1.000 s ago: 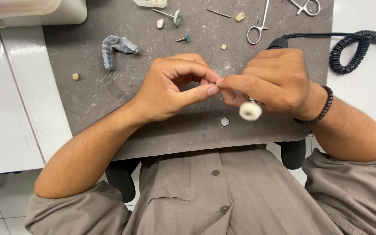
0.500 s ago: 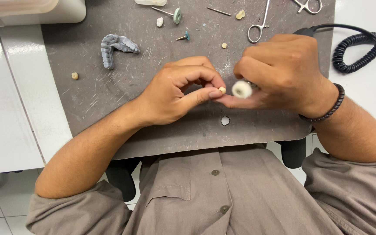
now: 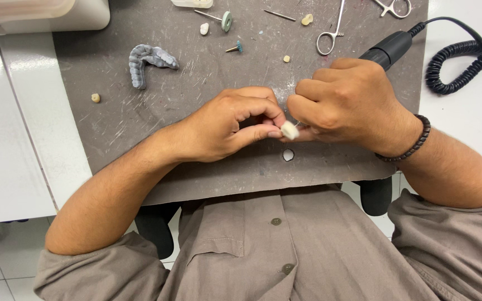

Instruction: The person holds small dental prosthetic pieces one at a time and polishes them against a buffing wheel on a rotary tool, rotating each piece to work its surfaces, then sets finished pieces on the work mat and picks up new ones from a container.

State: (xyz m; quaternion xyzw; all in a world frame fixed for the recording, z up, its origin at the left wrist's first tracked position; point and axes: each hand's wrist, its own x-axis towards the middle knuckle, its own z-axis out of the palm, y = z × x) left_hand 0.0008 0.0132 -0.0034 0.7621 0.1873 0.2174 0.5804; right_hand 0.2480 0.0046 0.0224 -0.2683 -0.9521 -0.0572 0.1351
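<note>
My right hand (image 3: 344,106) grips a black rotary handpiece (image 3: 389,49) whose white felt wheel (image 3: 289,130) sticks out at the hand's left side. My left hand (image 3: 234,124) has its fingers pinched together right against that wheel, holding a very small piece that the fingertips mostly hide. Both hands rest over a grey work mat (image 3: 196,72). A black coiled cable (image 3: 458,61) runs from the handpiece to the right.
On the mat lie a grey dental cast (image 3: 147,61), small cream tooth-like bits (image 3: 95,98), a green-disc bur (image 3: 225,20), a small teal bur (image 3: 235,48), a metal pin (image 3: 279,15) and steel forceps (image 3: 330,33). A small white disc (image 3: 288,155) lies below the hands.
My right hand has turned the handpiece and swung the felt wheel up and left, from below the hand to against my left fingertips. The left hand has stayed nearly still.
</note>
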